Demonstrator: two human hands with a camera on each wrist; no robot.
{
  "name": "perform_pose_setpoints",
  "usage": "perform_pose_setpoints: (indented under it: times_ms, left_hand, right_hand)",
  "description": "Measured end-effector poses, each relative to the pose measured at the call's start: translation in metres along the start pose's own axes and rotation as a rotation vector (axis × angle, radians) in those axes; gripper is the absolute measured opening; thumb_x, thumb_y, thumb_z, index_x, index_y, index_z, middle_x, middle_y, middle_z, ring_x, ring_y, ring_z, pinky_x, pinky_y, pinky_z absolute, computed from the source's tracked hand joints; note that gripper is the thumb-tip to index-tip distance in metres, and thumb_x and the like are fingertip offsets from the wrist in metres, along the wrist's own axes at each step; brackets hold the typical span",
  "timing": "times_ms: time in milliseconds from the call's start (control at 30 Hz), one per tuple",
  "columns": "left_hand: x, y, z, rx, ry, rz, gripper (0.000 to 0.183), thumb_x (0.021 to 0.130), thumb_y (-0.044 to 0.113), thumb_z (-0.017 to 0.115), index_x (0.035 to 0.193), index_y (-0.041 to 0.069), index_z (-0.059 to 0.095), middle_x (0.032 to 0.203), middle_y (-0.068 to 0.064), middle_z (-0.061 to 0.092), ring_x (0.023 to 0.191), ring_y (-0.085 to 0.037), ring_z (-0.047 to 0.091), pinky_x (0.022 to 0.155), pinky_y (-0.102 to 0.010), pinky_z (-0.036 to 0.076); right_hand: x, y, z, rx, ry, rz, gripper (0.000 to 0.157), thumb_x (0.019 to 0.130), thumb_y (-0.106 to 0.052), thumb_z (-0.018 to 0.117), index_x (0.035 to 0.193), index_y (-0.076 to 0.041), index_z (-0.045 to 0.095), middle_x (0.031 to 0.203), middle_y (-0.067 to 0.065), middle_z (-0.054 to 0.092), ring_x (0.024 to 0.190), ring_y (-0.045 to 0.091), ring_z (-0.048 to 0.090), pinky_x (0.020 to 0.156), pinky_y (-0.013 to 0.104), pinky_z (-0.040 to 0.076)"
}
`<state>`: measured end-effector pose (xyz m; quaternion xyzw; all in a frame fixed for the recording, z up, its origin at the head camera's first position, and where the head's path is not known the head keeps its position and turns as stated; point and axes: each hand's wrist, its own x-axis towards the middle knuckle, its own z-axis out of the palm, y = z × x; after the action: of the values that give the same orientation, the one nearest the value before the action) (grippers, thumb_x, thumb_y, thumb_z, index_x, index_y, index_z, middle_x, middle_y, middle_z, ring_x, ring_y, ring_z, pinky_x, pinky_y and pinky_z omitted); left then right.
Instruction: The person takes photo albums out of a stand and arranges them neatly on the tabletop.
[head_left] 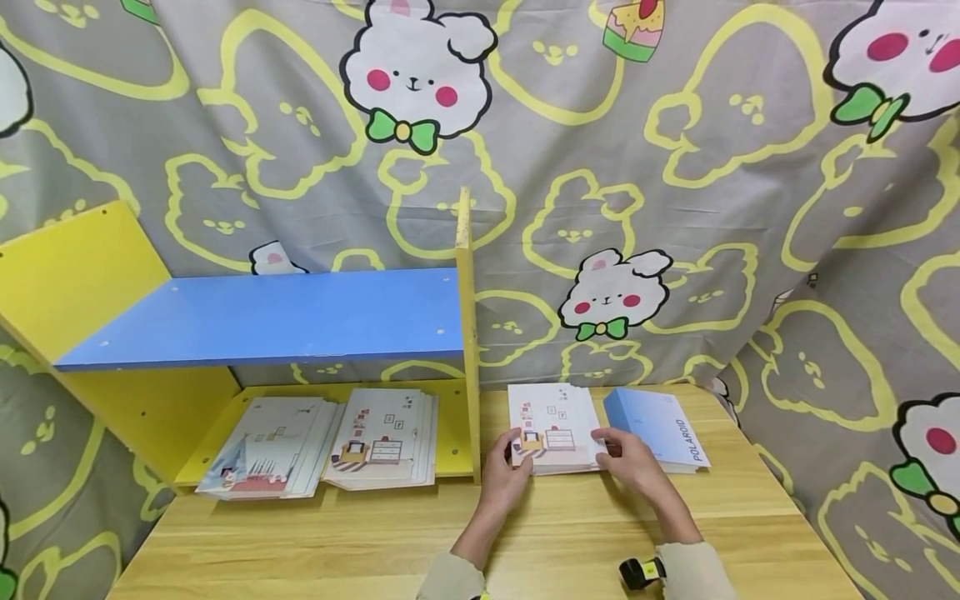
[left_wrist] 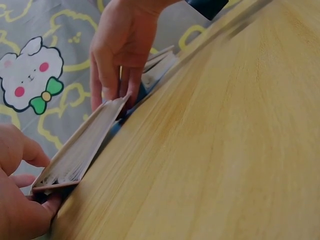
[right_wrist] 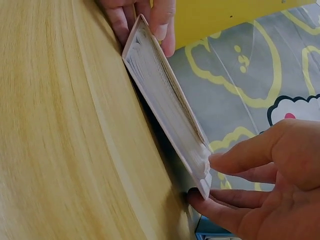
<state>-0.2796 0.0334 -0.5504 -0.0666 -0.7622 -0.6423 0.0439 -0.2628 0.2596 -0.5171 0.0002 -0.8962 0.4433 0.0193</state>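
In the head view, the white album is between the left hand and the right hand, at the far side of the table. The yellow upright panel stands near the left grip, with a narrow strip of wood between them. Just beside the right grip, on its outer side, is the blue POLAROID album, so sideways room is tight there. On the near side of the 2 grips, wood runs back to the sleeves; beyond them hangs the patterned curtain. Left of the left grip, past the panel, 2 other white albums lie on the yellow shelf, their near ends jutting over its front edge, below the blue shelf.

In the left wrist view, the left grip is parted only by the album's thickness, thumb at the upper cover and fingers under the corner. The right grip is at the album's opposite end.

In the right wrist view, the right grip pinches a corner, thumb above and fingers beneath. A dark gap shows between the lower cover and the wood beside this grip; whether the whole album is off the table cannot be told.
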Motion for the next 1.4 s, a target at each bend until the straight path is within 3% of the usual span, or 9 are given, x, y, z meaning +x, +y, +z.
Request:
perform_pose_setpoints:
  times_ms: [167,300,433,700,1200,1400]
  left_hand:
    - [0.0000,-0.0009,-0.0002,-0.012,-0.005,0.003,0.051,0.088,-0.006,0.068,0.138,-0.004,0.056,0.132,-0.025,0.060,0.119,-0.037,0.060,0.101,-0.038,0.054]
    - [0.0007,-0.0024,0.0002,-0.010,-0.005,0.009,0.051,0.089,-0.006,0.068,0.139,-0.005,0.056,0.132,-0.025,0.059,0.119,-0.038,0.060,0.100,-0.037,0.054]
    - [0.0009,-0.0032,0.0002,-0.015,-0.009,0.016,0.050,0.090,-0.006,0.068,0.139,-0.005,0.056,0.132,-0.023,0.059,0.120,-0.038,0.060,0.101,-0.037,0.054]
    - [0.0000,-0.0030,-0.0006,-0.048,-0.019,0.020,0.051,0.090,-0.005,0.070,0.139,-0.004,0.056,0.132,-0.023,0.058,0.123,-0.040,0.058,0.104,-0.041,0.052]
    - [0.0011,0.0009,0.0020,-0.040,-0.002,0.003,0.052,0.088,-0.009,0.069,0.138,-0.002,0.057,0.139,-0.026,0.054,0.126,-0.043,0.057,0.101,-0.034,0.053]
    - [0.0010,0.0064,-0.0008,-0.045,0.009,0.056,0.051,0.088,-0.012,0.067,0.137,-0.004,0.057,0.143,-0.028,0.051,0.129,-0.047,0.053,0.106,-0.041,0.049]
  right_hand:
    - [-0.0010,-0.0005,-0.0002,-0.008,-0.013,-0.008,0.039,0.095,0.000,0.065,0.133,0.007,0.062,0.113,0.021,0.064,0.094,0.028,0.055,0.074,0.036,0.046]
    - [-0.0018,-0.0018,-0.0003,-0.020,-0.011,-0.022,0.038,0.094,0.000,0.064,0.131,0.009,0.062,0.127,0.027,0.063,0.113,0.038,0.060,0.088,0.047,0.053]
    - [-0.0031,-0.0029,-0.0010,-0.022,-0.020,-0.024,0.039,0.096,-0.001,0.063,0.133,0.010,0.061,0.132,0.032,0.060,0.125,0.048,0.055,0.098,0.057,0.052]
    - [-0.0045,-0.0045,-0.0024,-0.020,-0.039,-0.058,0.037,0.099,0.000,0.062,0.134,0.011,0.059,0.132,0.033,0.060,0.122,0.048,0.057,0.096,0.056,0.054]
    - [-0.0010,-0.0001,-0.0035,-0.024,-0.036,-0.051,0.039,0.097,0.000,0.062,0.135,0.011,0.059,0.131,0.032,0.061,0.120,0.047,0.059,0.095,0.054,0.055]
    - [-0.0011,-0.0013,-0.0068,-0.025,-0.038,-0.054,0.040,0.098,-0.002,0.063,0.136,0.009,0.059,0.132,0.031,0.061,0.121,0.046,0.059,0.095,0.055,0.054]
